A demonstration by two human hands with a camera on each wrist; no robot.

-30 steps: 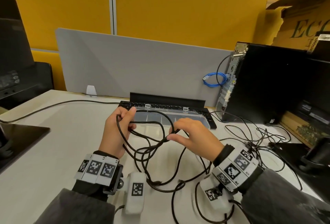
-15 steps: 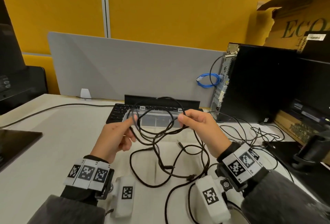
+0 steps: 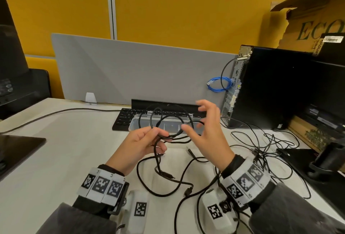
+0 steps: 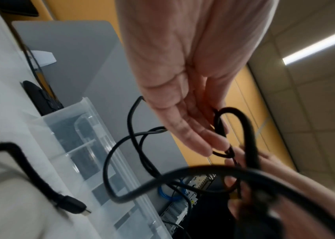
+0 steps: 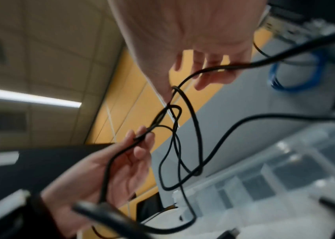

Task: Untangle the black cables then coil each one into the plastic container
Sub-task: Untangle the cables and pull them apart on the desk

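Observation:
Several loops of black cable [image 3: 169, 116] hang in the air in front of the clear plastic container [image 3: 139, 122]. My left hand [image 3: 158, 134] pinches the gathered strands between thumb and fingers. My right hand [image 3: 193, 117] is just to the right with its fingers spread and blurred; one strand lies across them [image 5: 221, 68] without being gripped. The rest of the cable trails down to a loose tangle [image 3: 168, 177] on the white table, where a plug end [image 4: 74, 205] lies. The container [image 4: 76, 122] is open, and its compartments look bare.
A black keyboard [image 3: 124, 117] lies behind the container, against a grey divider [image 3: 130, 73]. A black computer tower [image 3: 270, 88] with a blue cable [image 3: 218, 84] stands at the right, thin wires [image 3: 270, 140] spread before it. A dark monitor base [image 3: 18, 148] sits at the left.
The hands have come closer together and higher over the container. My right hand has released its pinch and spread its fingers, while my left hand now holds the loops alone.

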